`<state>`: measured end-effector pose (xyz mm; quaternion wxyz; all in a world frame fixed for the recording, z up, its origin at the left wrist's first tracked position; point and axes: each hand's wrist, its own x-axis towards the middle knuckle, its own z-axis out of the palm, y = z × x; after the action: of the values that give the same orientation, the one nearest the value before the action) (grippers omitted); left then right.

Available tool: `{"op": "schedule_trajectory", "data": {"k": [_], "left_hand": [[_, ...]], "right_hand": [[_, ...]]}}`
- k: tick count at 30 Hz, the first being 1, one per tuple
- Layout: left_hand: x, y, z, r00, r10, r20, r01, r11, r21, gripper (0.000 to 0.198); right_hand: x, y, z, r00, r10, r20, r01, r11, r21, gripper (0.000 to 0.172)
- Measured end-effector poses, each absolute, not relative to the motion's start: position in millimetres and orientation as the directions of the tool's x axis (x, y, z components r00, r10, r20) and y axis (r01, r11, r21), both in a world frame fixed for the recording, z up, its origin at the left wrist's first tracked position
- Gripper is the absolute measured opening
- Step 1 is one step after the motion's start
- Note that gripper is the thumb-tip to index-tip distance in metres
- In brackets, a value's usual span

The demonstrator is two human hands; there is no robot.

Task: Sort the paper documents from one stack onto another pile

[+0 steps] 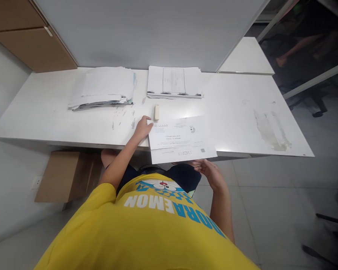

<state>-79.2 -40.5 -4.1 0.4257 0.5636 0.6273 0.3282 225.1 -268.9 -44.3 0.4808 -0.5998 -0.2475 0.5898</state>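
With the left grip (143,128), closed in a pinch, holding a printed sheet (180,137) by its far left corner. With the right grip (210,173), loosely bent at the near edge of the sheet and partly hidden there; cannot tell whether open or closed. Spread rightward from the left grip and just beyond the right one, face up, bearing small print, a round stamp (192,129) and a square code (202,150), overhanging the near edge of a white surface (233,108). Just beyond the left grip, resting near the sheet's far edge: a small cream block (157,112). Farther beyond and to the left of that grip, lying in an uneven pile: a loose stack of papers (107,84). Farther beyond and to the right, set more squarely, showing a framed block of text on top: a neater stack (173,82). Well to the right of both grips, marking the surface: a greyish stain (272,131). Well to the left of the left grip, lower than the surface: a cardboard box (59,176).
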Motion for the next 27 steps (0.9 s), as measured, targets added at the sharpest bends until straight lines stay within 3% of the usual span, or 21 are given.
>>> {"op": "schedule_trajectory", "data": {"k": [4,9,11,14,16,19,27], "left_hand": [[-79.5,-29.6,1.7,0.005,0.99,-0.143,0.501,0.121,0.857,0.03],[-75.5,-25.5,1.5,0.026,0.997,-0.079,0.46,0.059,0.886,0.035],[-74.3,-24.7,3.4,0.049,0.996,-0.073,0.502,0.038,0.864,0.034],[-72.9,-25.5,9.9,0.121,0.987,-0.102,0.64,0.001,0.768,0.027],[-71.5,-28.8,15.0,0.174,0.978,-0.115,0.717,-0.046,0.696,0.024],[-68.3,-37.8,20.4,0.227,0.965,-0.128,0.777,-0.1,0.622,0.028],[-62.9,-42.7,17.6,0.242,0.956,-0.168,0.789,-0.093,0.607,0.035]], "right_hand": [[218.7,-265.2,-15.9,0.16,0.892,-0.422,-0.06,-0.418,-0.906,0.054],[191.4,-232.1,40.1,0.191,0.977,-0.096,0.234,-0.14,-0.962,0.034],[168.2,-204.0,54.8,0.21,0.97,0.121,0.409,0.025,-0.912,0.026],[128.9,-149.6,56.9,-0.027,0.952,0.305,0.605,0.259,-0.753,0.027],[107.0,-114.4,47.2,-0.206,0.933,0.295,0.716,0.349,-0.604,0.029],[88.1,-79.4,28.8,-0.307,0.932,0.192,0.818,0.362,-0.446,0.034],[91.4,-66.8,6.2,-0.285,0.915,0.285,0.797,0.391,-0.461,0.048]]}}
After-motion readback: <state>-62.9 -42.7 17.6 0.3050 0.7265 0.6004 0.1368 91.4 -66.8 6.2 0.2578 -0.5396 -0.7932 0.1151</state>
